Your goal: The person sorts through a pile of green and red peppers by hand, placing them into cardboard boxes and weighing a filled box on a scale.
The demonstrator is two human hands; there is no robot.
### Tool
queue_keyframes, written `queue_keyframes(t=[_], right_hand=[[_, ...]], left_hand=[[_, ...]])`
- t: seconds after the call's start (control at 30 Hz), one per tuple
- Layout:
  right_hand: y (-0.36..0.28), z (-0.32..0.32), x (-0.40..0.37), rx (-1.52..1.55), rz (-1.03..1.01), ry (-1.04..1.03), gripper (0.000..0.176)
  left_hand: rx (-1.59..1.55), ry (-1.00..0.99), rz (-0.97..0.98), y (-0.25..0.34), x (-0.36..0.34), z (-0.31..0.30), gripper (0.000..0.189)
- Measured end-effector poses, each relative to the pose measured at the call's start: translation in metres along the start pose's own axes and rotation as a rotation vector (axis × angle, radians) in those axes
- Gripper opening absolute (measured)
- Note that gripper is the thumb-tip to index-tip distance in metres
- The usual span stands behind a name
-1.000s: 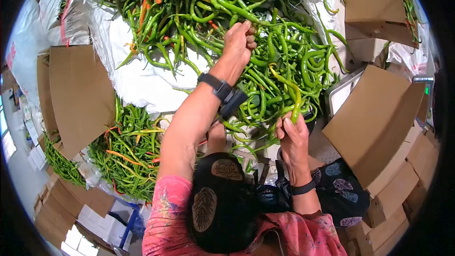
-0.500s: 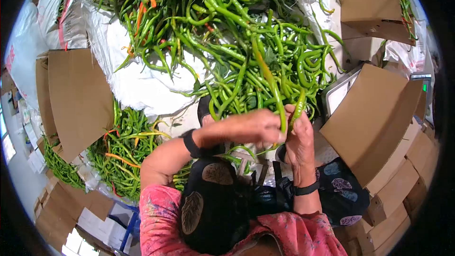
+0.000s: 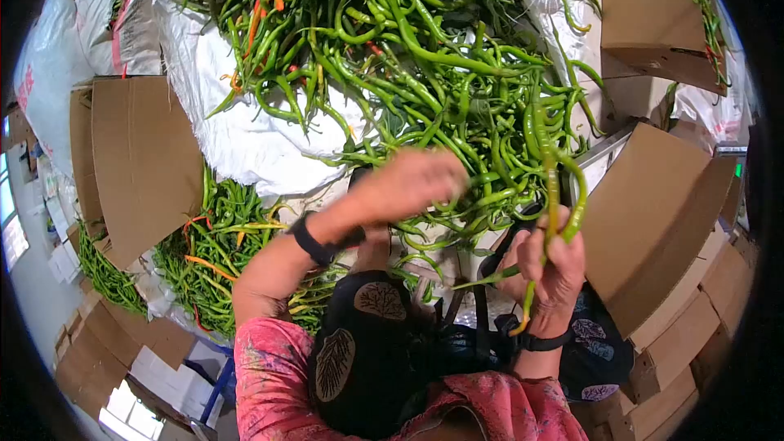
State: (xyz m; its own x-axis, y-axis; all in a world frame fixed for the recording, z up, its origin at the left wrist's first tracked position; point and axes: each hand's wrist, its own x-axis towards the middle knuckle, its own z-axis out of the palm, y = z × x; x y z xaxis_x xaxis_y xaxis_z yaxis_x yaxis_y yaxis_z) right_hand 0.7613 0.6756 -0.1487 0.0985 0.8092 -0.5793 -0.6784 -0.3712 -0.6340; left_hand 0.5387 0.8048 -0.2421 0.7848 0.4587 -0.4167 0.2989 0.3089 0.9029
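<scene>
Red characters on the plastic sack (image 3: 53, 73), upper left, are too small to read. Left hand (image 3: 412, 186): near frame centre, forearm angled up and rightward; motion blur, finger state cannot be determined. Right hand (image 3: 559, 265): right of centre, fingers closed around slender peppers (image 3: 553, 192), glossy, curved, green to yellowish. Pepper pile (image 3: 425, 41): upper centre, beside white woven sheeting (image 3: 253, 147).

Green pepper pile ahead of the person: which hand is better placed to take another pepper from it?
Probably the left. The left hand, though blurred, shows no pepper and appears by the near edge of the pile; the right hand already grips long peppers.
</scene>
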Motion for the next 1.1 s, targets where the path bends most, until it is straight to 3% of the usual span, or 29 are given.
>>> queue_keyframes(t=[0.03,0.1,0.17,0.23,0.27,0.3,0.37,0.43,0.47,0.53,0.6,0.63,0.7,0.73,0.77,0.83,0.87,0.9,0.97,1.03,1.1], right_hand=[[0.01,-0.003,0.003,-0.084,0.051,0.037,0.028],[0.031,-0.011,0.011,-0.252,0.344,0.138,0.024],[0.037,-0.009,0.013,-0.462,0.513,-0.026,0.026],[0.031,0.008,0.008,-0.486,0.502,-0.108,0.029],[0.025,0.013,0.005,-0.448,0.421,-0.068,0.027],[0.022,0.017,0.003,-0.411,0.335,-0.027,0.024],[0.014,0.02,0.001,-0.041,0.127,-0.015,0.017],[0.018,0.017,0.005,-0.093,-0.083,0.055,0.018],[0.021,0.021,0.006,-0.172,-0.079,0.163,0.017],[0.031,0.015,0.004,-0.187,-0.008,0.121,0.016],[0.036,0.021,0.003,-0.191,0.053,0.109,0.016],[0.036,0.022,0.003,-0.249,0.054,0.106,0.018],[0.033,0.022,0.004,-0.281,0.029,0.092,0.019],[0.034,0.021,0.004,-0.287,0.029,0.099,0.019],[0.034,0.019,0.006,-0.282,0.021,0.126,0.02],[0.034,0.013,0.007,-0.27,0.009,0.17,0.021],[0.034,0.01,0.008,-0.226,-0.008,0.183,0.021],[0.034,0.008,0.01,-0.182,-0.028,0.197,0.022],[0.034,0.004,0.01,-0.125,-0.03,0.23,0.023],[0.033,0.001,0.011,-0.065,-0.046,0.261,0.023],[0.034,0.0,0.012,-0.061,-0.054,0.279,0.022]], left_hand=[[0.146,0.352,0.05,-0.027,0.002,-0.017,0.024],[0.227,0.849,-0.051,-0.065,0.007,-0.066,0.036],[0.562,1.216,-0.19,-0.106,0.014,-0.108,0.057],[0.652,1.239,-0.231,-0.128,0.029,-0.132,0.079],[0.602,1.164,-0.342,-0.126,0.038,-0.131,0.09],[0.872,1.161,-0.272,-0.135,0.05,-0.133,0.089],[0.89,1.069,-0.336,-0.126,0.06,-0.141,0.081],[0.892,1.149,-0.442,-0.113,0.068,-0.145,0.071],[0.751,1.126,-0.491,-0.102,0.072,-0.15,0.074],[0.608,1.093,-0.535,-0.103,0.079,-0.155,0.076],[0.115,1.072,-0.34,-0.105,0.088,-0.145,0.085],[-0.257,0.9,-0.074,-0.098,0.086,-0.137,0.095],[0.147,1.214,-0.305,-0.099,0.102,-0.132,0.096],[0.56,1.339,-0.463,-0.109,0.113,-0.132,0.105],[0.628,1.416,-0.507,-0.118,0.123,-0.132,0.105],[0.187,1.36,-0.41,-0.109,0.127,-0.143,0.097],[0.122,1.407,-0.395,-0.102,0.128,-0.14,0.072],[-0.194,1.36,-0.088,-0.156,0.143,-0.159,0.047],[-0.768,1.243,-0.045,-0.111,0.124,-0.137,0.031],[-0.813,1.156,-0.062,-0.106,0.12,-0.129,0.029],[-0.637,1.044,-0.113,-0.122,0.13,-0.141,0.03]])
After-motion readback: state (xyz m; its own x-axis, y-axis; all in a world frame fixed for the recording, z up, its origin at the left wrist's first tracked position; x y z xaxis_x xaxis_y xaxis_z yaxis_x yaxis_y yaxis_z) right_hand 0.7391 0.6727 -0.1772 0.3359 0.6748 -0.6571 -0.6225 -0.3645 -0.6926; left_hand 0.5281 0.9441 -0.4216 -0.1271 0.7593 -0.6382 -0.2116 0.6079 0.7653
